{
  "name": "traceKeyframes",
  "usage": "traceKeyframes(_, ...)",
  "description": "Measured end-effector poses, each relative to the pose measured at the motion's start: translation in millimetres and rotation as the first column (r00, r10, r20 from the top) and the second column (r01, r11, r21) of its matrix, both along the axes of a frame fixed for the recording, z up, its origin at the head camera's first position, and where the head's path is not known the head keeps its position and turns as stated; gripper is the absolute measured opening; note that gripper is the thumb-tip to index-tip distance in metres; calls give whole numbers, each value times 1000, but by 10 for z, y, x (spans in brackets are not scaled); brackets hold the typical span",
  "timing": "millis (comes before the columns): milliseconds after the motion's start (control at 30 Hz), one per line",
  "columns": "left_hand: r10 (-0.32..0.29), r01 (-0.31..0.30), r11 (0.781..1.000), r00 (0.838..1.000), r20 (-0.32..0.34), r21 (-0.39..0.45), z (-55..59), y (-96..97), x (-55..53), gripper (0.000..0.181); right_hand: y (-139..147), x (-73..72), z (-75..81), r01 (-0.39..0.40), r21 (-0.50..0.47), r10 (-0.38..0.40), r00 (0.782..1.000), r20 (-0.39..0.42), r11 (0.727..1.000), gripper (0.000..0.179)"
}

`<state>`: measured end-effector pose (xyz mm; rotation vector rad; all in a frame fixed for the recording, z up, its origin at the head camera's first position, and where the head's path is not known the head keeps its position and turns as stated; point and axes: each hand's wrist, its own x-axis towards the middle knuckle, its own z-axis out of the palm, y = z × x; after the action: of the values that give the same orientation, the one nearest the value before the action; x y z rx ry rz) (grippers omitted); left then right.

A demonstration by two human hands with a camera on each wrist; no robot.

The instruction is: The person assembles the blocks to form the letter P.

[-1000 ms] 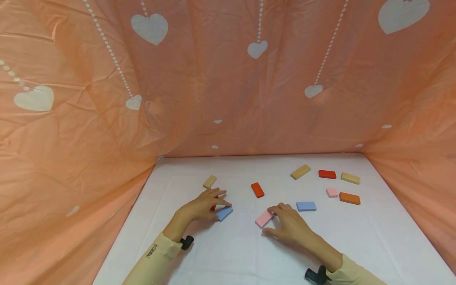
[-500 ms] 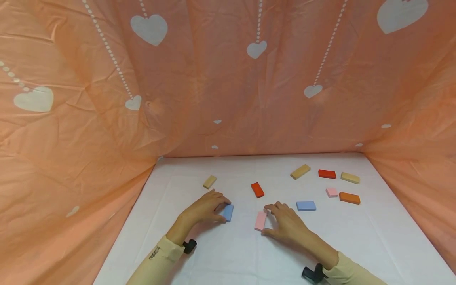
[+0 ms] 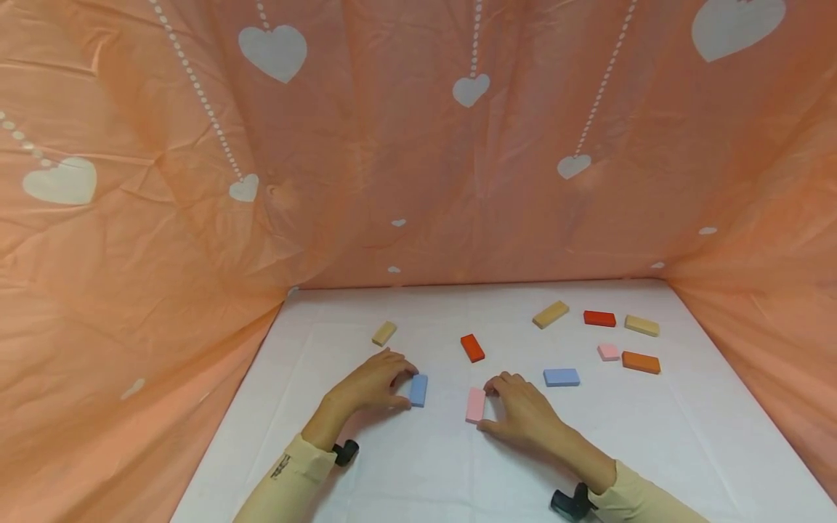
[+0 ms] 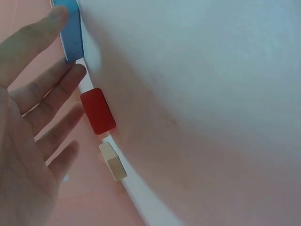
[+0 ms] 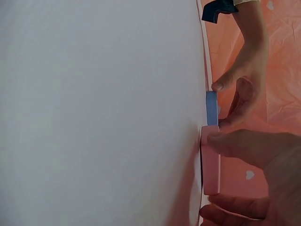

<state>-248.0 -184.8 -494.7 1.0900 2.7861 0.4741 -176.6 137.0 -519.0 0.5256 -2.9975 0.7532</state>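
My left hand (image 3: pixel 373 381) curves at the left side of a flat blue block (image 3: pixel 418 391), thumb by its near end and a fingertip by its far end. In the left wrist view, the thumb overlaps this blue block (image 4: pixel 71 35), and a red block (image 4: pixel 98 110) lies beyond the fingers; the head view hides that red block behind the hand. My right hand (image 3: pixel 526 410) holds a flat pink block (image 3: pixel 475 405) by its ends. Seen from the right wrist, the thumb touches one end of the pink block (image 5: pixel 210 162). The blue and pink blocks lie apart, roughly parallel.
A small wooden block (image 3: pixel 383 333) lies behind my left hand, and a red block (image 3: pixel 473 348) in the middle. Toward the right are another blue block (image 3: pixel 561 378), an orange block (image 3: pixel 641 362), a small pink block (image 3: pixel 608 352) and several others. An orange curtain (image 3: pixel 418 181) surrounds the white table (image 3: pixel 418 472).
Both the blue and the pink block have turned from slanted to nearly straight fore-and-aft. The left hand shifted right over the red block, then back slightly left. The pink block moved slightly left.
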Motion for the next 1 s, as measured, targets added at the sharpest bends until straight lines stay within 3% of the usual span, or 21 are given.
traceKeyframes(300, 31, -31, 999, 1000, -2, 30, 13, 42, -46, 55, -98, 26, 0, -79, -38, 78, 997, -15, 996, 53)
traceKeyframes(500, 15, -14, 999, 1000, -18, 39, 27, 91, -87, 54, -201, 38, 8, -138, -45, 136, 990, -35, 989, 53)
traceKeyframes(767, 7, -7, 999, 1000, 5, 34, 41, 129, -110, 55, -360, 84, 32, -179, -57, 178, 984, -26, 982, 55)
traceKeyframes(1000, -18, 17, 999, 1000, 21, 46, 28, 159, -139, 55, -464, 101, 9, -212, -49, 208, 976, -66, 976, 53)
